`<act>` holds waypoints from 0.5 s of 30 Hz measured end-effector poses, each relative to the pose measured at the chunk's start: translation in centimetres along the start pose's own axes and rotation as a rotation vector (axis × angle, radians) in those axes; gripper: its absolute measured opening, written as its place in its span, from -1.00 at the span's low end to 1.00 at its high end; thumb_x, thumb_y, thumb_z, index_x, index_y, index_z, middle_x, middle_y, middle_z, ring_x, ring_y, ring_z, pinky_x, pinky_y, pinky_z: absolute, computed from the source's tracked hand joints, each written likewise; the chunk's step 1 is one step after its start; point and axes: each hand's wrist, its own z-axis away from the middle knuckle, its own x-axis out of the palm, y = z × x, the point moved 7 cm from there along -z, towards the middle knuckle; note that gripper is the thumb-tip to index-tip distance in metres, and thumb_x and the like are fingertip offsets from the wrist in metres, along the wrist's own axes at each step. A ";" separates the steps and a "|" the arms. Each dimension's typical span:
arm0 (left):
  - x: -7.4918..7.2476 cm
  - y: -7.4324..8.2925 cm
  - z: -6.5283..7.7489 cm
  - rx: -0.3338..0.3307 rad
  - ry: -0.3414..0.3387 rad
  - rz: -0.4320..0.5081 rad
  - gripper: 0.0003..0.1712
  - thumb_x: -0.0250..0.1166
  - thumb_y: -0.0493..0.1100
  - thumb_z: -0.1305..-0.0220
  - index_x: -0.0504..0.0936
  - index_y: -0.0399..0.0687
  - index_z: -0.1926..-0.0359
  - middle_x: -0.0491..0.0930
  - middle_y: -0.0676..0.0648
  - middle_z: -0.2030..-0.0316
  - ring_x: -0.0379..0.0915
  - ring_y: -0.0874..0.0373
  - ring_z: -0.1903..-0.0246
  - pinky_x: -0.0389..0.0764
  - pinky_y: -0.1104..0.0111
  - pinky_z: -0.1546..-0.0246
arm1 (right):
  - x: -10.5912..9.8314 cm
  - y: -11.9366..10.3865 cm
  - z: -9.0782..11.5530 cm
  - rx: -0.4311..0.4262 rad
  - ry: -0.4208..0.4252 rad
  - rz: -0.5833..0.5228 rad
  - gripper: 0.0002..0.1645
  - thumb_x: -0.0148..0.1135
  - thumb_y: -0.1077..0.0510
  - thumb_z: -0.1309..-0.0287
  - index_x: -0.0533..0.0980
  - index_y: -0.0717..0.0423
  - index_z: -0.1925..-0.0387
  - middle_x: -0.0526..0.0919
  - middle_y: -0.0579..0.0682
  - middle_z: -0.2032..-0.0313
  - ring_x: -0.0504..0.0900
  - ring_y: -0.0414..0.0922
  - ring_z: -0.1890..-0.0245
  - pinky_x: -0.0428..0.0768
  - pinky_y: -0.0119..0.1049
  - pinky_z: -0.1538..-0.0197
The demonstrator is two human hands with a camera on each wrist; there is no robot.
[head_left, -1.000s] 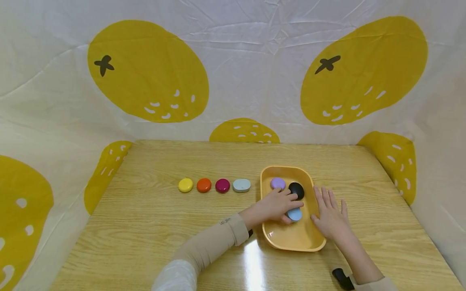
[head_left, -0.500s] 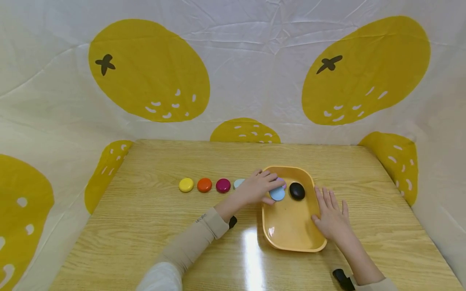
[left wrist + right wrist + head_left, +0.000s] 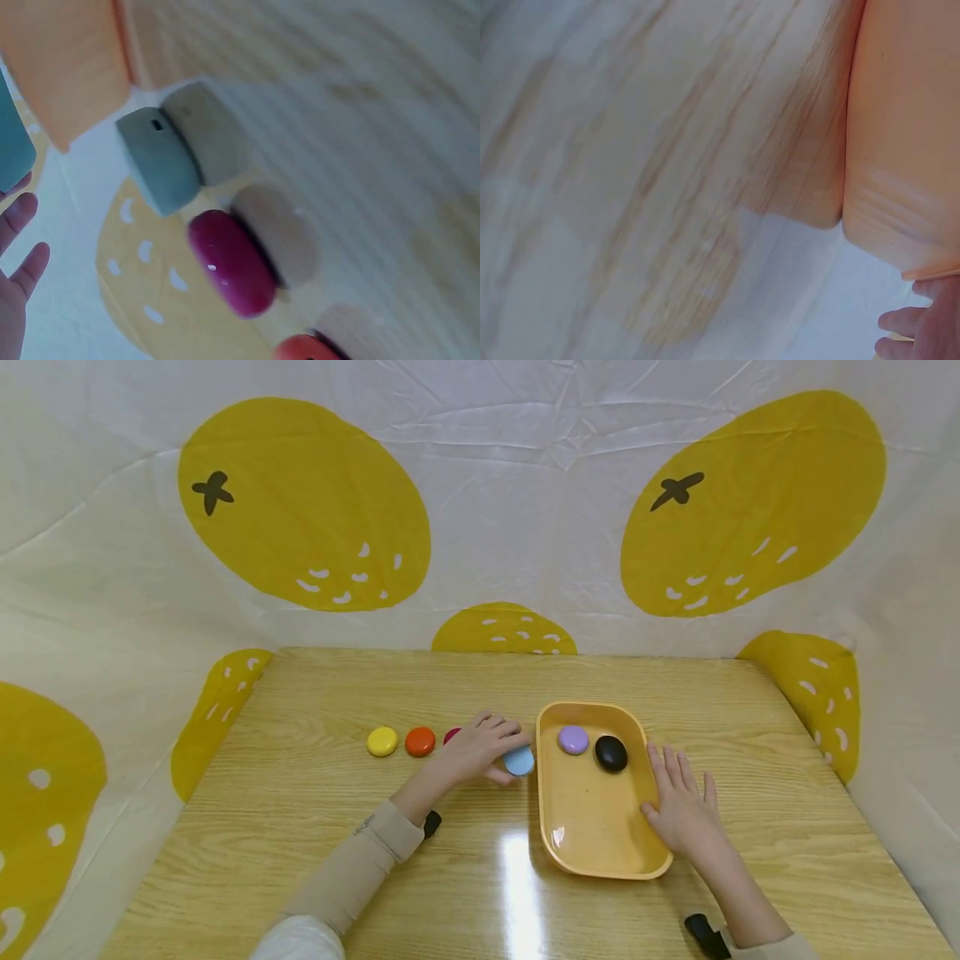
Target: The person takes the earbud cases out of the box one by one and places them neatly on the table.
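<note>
My left hand (image 3: 480, 752) grips a light blue round piece (image 3: 519, 761) above the table, just left of the orange tray (image 3: 543, 810). In the left wrist view the light blue piece (image 3: 13, 142) shows at the left edge. A pale grey-blue oblong piece (image 3: 157, 161) stands on the table near this hand; in the head view the hand hides it. Beside it lies a glossy magenta piece (image 3: 232, 262), partly covered in the head view. My right hand (image 3: 684, 810), fingers straight, rests against the tray's right rim. Inside the tray sit a lilac round piece (image 3: 573, 740) and a black one (image 3: 611, 753).
An orange-red round piece (image 3: 420, 742) and a yellow one (image 3: 382, 742) continue the row to the left on the wooden table (image 3: 300, 827). A white cloth (image 3: 525, 527) with yellow fruit prints hangs behind and at the sides.
My left hand has lifted the light blue piece out of the tray and carried it left, over the rim. The right hand and the tray have stayed put.
</note>
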 end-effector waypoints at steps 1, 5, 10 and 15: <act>0.3 0.0 0.2 0.007 -0.016 -0.016 -0.39 0.34 0.14 0.02 0.42 0.13 -0.07 0.42 0.05 0.06 0.30 0.09 0.03 0.27 0.12 -0.11 | 0.0 0.0 0.0 0.001 -0.001 0.002 -0.01 0.06 0.10 -0.14 -0.30 0.05 -0.42 -0.17 0.32 -0.36 -0.24 0.25 -0.35 -0.37 0.30 -0.20; 1.4 0.0 0.9 0.035 -0.084 -0.088 -0.38 0.29 0.18 -0.02 0.39 0.14 -0.11 0.42 0.05 0.03 0.31 0.07 0.03 0.29 0.12 -0.10 | -0.1 -0.2 0.1 0.004 -0.007 0.002 -0.01 0.07 0.10 -0.14 -0.30 0.05 -0.42 -0.18 0.31 -0.37 -0.23 0.25 -0.35 -0.36 0.30 -0.20; 2.5 0.4 1.5 0.092 -0.131 -0.161 -0.41 0.22 0.23 -0.06 0.41 0.16 -0.10 0.43 0.08 0.05 0.31 0.10 0.10 0.32 0.15 -0.05 | -0.2 -0.3 0.2 0.005 -0.015 0.003 -0.02 0.06 0.09 -0.16 -0.30 0.05 -0.42 -0.21 0.31 -0.37 -0.24 0.25 -0.35 -0.36 0.30 -0.20; 3.0 0.5 1.7 0.132 -0.145 -0.204 -0.41 0.19 0.26 -0.06 0.42 0.19 -0.09 0.45 0.09 0.06 0.30 0.14 0.14 0.34 0.22 0.03 | -0.2 -0.4 0.2 0.005 -0.016 -0.003 -0.01 0.06 0.10 -0.16 -0.31 0.05 -0.42 -0.22 0.30 -0.37 -0.25 0.25 -0.35 -0.37 0.30 -0.20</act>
